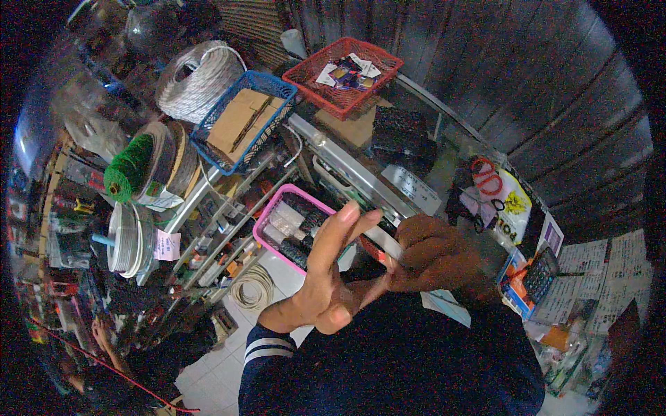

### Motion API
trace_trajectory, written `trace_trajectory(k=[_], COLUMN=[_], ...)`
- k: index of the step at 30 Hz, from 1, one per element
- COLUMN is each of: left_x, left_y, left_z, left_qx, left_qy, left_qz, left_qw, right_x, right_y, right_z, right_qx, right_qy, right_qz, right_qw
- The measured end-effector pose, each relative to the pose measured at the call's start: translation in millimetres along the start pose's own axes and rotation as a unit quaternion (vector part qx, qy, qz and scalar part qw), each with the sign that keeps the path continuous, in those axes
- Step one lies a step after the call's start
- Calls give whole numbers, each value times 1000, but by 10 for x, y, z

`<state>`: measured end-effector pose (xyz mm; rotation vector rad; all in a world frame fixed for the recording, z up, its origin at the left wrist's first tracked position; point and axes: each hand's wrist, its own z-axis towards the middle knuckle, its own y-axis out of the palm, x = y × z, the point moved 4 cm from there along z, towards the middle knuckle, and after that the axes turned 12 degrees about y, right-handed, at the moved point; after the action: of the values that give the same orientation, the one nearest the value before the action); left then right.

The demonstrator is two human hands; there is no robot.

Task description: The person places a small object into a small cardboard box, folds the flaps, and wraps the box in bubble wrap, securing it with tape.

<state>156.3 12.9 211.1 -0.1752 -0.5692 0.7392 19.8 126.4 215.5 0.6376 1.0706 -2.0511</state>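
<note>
My left hand (325,275), below a dark cuff with white stripes, has its upper fingers stretched and its lower ones bent. Its fingers meet my right hand (442,255), whose fingers are curled in shadow. A dark patch with a bit of red lies between the two hands; I cannot tell whether it is something held. Just beyond the left hand sits a pink plastic basket (266,207) with white and black rolls in it, partly hidden by the fingers. Alongside runs the metal frame (354,161) of a glass display counter.
On the counter stand a red basket (354,104) with printed cards and a blue basket (270,83) with cardboard. Scissors (486,177) and a calculator (541,275) lie right. Left are a rope coil (203,93) and green twine (127,169). Another person's hand (101,333) shows lower left.
</note>
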Motion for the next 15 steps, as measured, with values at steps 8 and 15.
trace_trajectory(k=[8, 15], left_x=[38, 23], left_y=[7, 57], left_z=[3, -54], left_qx=[9, 49], left_qy=[21, 24], left_qz=[92, 47], left_qw=[995, 997], right_x=[4, -109], right_y=[2, -78], right_z=[-4, 123], right_qx=[120, 5], right_qy=[-56, -59], right_qz=[47, 78], right_qw=[990, 995])
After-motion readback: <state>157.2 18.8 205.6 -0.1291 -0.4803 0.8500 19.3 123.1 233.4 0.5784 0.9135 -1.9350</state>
